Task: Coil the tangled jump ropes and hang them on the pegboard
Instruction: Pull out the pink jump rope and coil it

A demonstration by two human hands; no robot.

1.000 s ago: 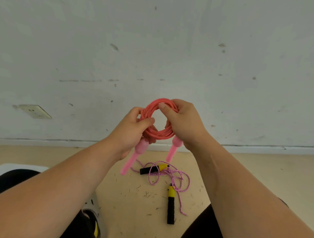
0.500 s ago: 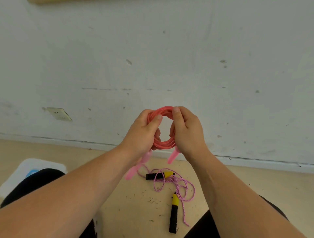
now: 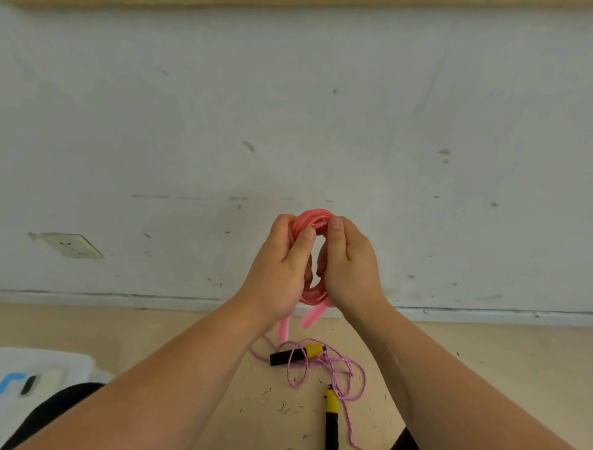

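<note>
A coiled pink jump rope (image 3: 313, 220) is held up in front of the white wall. My left hand (image 3: 282, 273) grips the coil's left side and my right hand (image 3: 348, 266) grips its right side. Its two pink handles (image 3: 313, 316) hang below my hands. On the floor beneath lies a second jump rope, a loose tangle of pink-purple cord (image 3: 321, 366) with two black and yellow handles (image 3: 296, 354) (image 3: 331, 417). A tan strip (image 3: 288, 2) runs along the top edge of the view; I cannot tell what it is.
A wall socket (image 3: 69, 244) sits low on the wall at the left. A white object with blue marking (image 3: 38, 375) lies on the floor at the lower left. My dark-clothed knees (image 3: 48, 414) frame the bottom. The beige floor (image 3: 481, 369) is strewn with small debris.
My hands have lifted the pink coil and squeezed it narrower, from a round ring to a tall oval. The view has tilted upward, showing more wall. The rope on the floor has not moved.
</note>
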